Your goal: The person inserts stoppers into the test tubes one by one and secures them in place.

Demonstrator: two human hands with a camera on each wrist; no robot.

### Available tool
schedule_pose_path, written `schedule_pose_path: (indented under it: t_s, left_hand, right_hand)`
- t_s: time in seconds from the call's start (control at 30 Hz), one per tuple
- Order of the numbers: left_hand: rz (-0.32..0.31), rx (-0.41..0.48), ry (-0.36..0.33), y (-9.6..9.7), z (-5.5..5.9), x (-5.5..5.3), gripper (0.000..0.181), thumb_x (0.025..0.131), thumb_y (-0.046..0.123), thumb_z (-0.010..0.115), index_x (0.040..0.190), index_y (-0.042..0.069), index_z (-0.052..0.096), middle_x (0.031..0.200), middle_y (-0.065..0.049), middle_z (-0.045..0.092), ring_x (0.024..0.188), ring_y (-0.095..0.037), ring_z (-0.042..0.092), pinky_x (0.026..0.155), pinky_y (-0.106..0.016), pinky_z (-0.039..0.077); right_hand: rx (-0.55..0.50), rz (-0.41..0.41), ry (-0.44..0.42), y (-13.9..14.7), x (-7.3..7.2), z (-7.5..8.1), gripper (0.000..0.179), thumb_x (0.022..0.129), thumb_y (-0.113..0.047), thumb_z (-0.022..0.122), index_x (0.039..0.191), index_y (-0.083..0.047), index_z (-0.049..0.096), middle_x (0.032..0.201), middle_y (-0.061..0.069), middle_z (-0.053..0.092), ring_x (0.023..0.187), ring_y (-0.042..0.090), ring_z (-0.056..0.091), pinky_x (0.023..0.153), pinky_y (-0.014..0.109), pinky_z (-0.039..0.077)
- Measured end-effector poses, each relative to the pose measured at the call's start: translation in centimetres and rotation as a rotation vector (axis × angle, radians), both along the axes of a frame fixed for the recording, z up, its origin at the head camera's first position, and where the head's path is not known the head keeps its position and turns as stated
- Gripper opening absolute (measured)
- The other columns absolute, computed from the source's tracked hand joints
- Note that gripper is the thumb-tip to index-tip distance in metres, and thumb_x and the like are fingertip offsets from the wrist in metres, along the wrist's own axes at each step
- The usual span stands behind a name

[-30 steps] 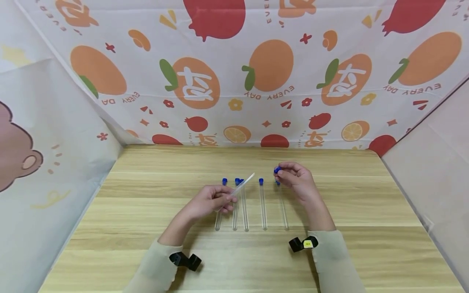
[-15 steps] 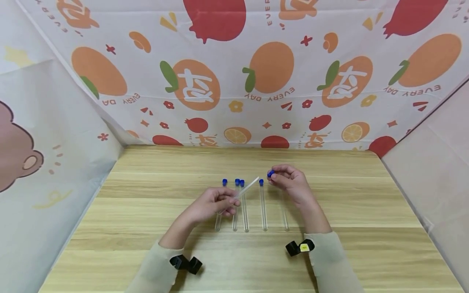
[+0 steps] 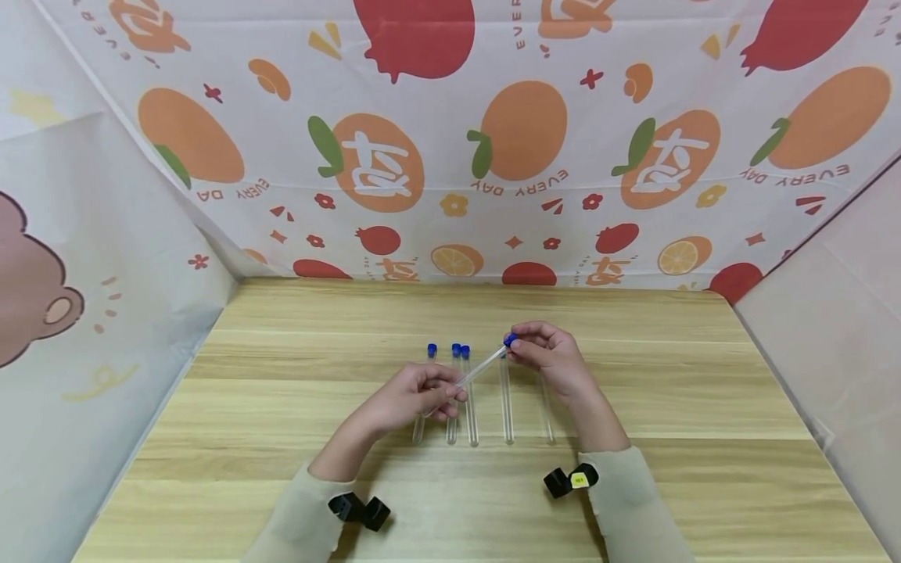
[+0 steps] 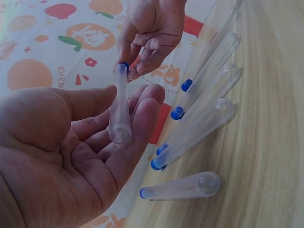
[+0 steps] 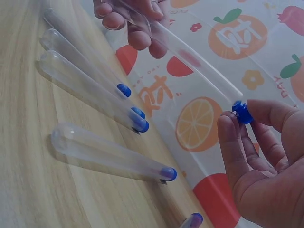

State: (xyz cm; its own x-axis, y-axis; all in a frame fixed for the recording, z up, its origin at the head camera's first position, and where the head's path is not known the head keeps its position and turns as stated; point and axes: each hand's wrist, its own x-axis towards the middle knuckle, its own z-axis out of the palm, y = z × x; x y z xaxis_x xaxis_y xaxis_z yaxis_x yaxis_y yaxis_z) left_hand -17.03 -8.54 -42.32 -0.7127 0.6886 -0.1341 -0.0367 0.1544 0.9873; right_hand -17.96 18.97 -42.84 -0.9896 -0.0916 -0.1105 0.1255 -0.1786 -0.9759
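My left hand (image 3: pixel 415 397) pinches a clear test tube (image 3: pixel 482 365) between thumb and fingers, its rounded end toward the palm and its mouth slanting up to the right. Between thumb and fingertips, my right hand (image 3: pixel 559 363) grips a small blue cap (image 5: pixel 243 113). In the right wrist view the cap sits right at the tube's mouth, slightly askew to it. Below the hands, several capped test tubes (image 3: pixel 507 403) lie side by side on the table, blue caps pointing away from me. The left hand partly covers the leftmost ones.
The wooden table (image 3: pixel 281 438) reaches back to a fruit-print cloth (image 3: pixel 450 156). A pale sheet (image 3: pixel 127 313) hangs at the left. Each wrist carries a black camera, the left camera (image 3: pixel 359 510) and the right camera (image 3: pixel 570 479) jutting inward.
My right hand has moved left and slightly down with the cap, bringing it from apart to the tube's mouth. The left hand has shifted slightly right and down with the tube.
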Motion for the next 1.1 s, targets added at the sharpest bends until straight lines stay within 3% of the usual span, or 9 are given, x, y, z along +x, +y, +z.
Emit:
schedule_pose_path:
  t_s: [0.2,0.57,0.73,1.1]
  left_hand:
    - [0.002,0.001,0.0,0.1,0.1,0.0,0.032,0.104,0.007,0.05,0.13,-0.009,0.056,0.116,-0.033,0.064,0.093,-0.043,0.068,0.081,-0.046,0.062]
    - [0.013,0.004,-0.007,0.1,0.1,0.0,0.031,0.104,0.007,0.049,0.131,-0.009,0.055,0.117,-0.033,0.064,0.091,-0.035,0.07,0.081,-0.044,0.062]
    - [0.01,0.01,-0.021,0.1,0.1,0.1,0.032,0.105,0.006,0.049,0.132,-0.009,0.054,0.118,-0.034,0.063,0.091,-0.036,0.07,0.079,-0.038,0.063]
    - [-0.038,0.066,-0.081,0.5,-0.5,0.3,0.037,0.104,0.005,0.048,0.134,-0.017,0.048,0.114,-0.038,0.062,0.079,-0.017,0.07,0.068,-0.026,0.062]
  right_hand:
    - [-0.002,0.002,-0.01,-0.2,0.0,0.2,0.036,0.093,0.002,0.066,0.125,0.012,0.054,0.103,0.005,0.071,0.09,0.014,0.071,0.087,0.029,0.06]
    - [0.015,0.011,-0.002,-0.5,0.1,0.3,0.035,0.091,0.004,0.066,0.124,0.011,0.055,0.103,0.005,0.071,0.089,0.015,0.071,0.088,0.032,0.06]
    - [0.01,0.008,-0.004,-0.7,0.2,0.2,0.035,0.092,0.003,0.066,0.124,0.012,0.055,0.103,0.006,0.071,0.088,0.015,0.071,0.087,0.031,0.06]
    - [-0.013,0.028,0.01,-1.6,0.4,-0.3,0.031,0.096,-0.007,0.066,0.121,0.01,0.059,0.105,0.008,0.073,0.088,0.014,0.071,0.086,0.031,0.06]
